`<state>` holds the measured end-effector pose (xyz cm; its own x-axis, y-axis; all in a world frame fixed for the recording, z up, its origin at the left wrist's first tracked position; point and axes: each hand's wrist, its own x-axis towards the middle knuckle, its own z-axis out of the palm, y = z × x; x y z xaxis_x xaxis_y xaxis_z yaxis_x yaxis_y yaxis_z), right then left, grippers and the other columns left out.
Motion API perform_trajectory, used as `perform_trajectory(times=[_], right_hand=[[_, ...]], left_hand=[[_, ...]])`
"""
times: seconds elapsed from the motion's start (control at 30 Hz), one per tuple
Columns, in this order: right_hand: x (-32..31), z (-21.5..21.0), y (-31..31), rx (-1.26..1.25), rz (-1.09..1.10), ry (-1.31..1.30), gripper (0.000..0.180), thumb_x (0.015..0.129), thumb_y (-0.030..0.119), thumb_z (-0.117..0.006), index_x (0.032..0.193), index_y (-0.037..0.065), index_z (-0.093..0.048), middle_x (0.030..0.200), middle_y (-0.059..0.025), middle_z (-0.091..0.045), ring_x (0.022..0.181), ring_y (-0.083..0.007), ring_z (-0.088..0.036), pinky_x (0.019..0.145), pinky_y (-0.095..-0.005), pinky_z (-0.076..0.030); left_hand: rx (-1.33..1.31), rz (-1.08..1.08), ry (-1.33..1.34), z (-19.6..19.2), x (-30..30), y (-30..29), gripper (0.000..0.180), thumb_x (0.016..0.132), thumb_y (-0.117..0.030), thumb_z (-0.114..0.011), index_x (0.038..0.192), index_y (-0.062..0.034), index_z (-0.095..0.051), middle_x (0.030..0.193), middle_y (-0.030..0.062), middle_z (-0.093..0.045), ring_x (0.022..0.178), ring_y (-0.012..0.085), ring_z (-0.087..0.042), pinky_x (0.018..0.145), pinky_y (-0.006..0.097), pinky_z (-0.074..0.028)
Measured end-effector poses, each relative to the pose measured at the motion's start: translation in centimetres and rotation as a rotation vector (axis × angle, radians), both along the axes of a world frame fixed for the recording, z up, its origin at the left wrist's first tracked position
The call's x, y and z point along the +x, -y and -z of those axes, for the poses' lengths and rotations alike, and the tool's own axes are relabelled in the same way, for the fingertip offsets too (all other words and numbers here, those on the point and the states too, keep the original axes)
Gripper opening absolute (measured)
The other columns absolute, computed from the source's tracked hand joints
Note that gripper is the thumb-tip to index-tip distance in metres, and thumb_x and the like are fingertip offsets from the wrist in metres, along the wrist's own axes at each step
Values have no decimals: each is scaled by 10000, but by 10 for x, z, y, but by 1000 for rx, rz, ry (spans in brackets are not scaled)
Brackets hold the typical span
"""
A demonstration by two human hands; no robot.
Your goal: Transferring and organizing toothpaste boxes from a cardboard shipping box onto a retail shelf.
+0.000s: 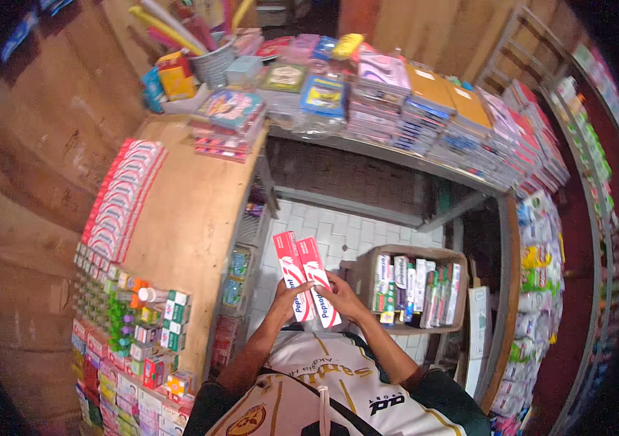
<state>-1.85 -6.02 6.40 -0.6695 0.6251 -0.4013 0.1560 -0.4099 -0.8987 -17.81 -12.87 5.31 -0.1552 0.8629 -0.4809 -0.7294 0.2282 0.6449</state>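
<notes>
Two red and white toothpaste boxes stand side by side in front of my body. My left hand (285, 301) is closed around the left toothpaste box (291, 270), thumb across its front. The right toothpaste box (314, 263) is gripped by my right hand (343, 299), whose thumb also lies on the front. Both boxes tilt slightly, touching or nearly touching each other. Just to the right, a brown cardboard carton (431, 253) holds several upright toothpaste boxes (420, 285) and packaged toothbrushes (437, 294).
A wooden counter (178, 196) on the left bears a row of red and white boxes (122, 200) and several small bottles and cartons. Stacked books (382, 76) line the far counter. Hanging packets (538, 291) fill the right side. White tiles (316, 218) cover the floor.
</notes>
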Motion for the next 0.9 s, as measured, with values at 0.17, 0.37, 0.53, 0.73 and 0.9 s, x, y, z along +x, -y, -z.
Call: perform_trajectory(times=[0.17, 0.37, 0.53, 0.73, 0.9], right_hand=[[-66, 10, -6, 29, -103, -11, 521, 917, 196, -584, 1359, -1, -390, 1149, -114, -593, 1005, -138, -568, 852, -279, -479], [-139, -10, -17, 261, -309, -52, 668, 833, 207, -689, 1355, -30, -347, 1245, -154, -529, 1133, -202, -512, 966, -320, -410], [-201, -27, -30, 255, -408, -125, 689, 789, 126, -716, 1348, -16, -339, 1223, -121, -535, 1139, -187, -495, 987, -331, -382], [-274, -14, -84, 263, -498, -141, 657, 748, 26, -676, 1321, -28, -359, 1196, -124, -549, 1100, -187, -521, 960, -328, -405], [-341, -25, -143, 257, -581, -140, 642, 730, 55, -681, 1293, -37, -387, 1169, -121, -556, 1071, -184, -531, 945, -323, -414]], left_hand=[[18, -157, -114, -4, -53, 12, 368, 714, -8, -744, 1046, -5, -582, 941, 92, -663, 821, 178, -652, 732, 313, -534], [-83, -372, -275, -30, -109, 15, 419, 710, -23, -751, 1080, 7, -557, 968, 113, -653, 845, 197, -650, 724, 335, -541], [-78, -495, -300, -34, -153, 8, 339, 741, -50, -744, 1041, 9, -598, 922, 105, -661, 798, 176, -650, 675, 324, -542], [5, -619, -239, -27, -206, -29, 325, 807, -90, -697, 1099, -11, -577, 975, 83, -652, 850, 168, -640, 724, 306, -526], [27, -689, -220, -32, -252, -77, 305, 862, -123, -644, 1127, -3, -552, 989, 100, -643, 843, 172, -642, 709, 314, -537]])
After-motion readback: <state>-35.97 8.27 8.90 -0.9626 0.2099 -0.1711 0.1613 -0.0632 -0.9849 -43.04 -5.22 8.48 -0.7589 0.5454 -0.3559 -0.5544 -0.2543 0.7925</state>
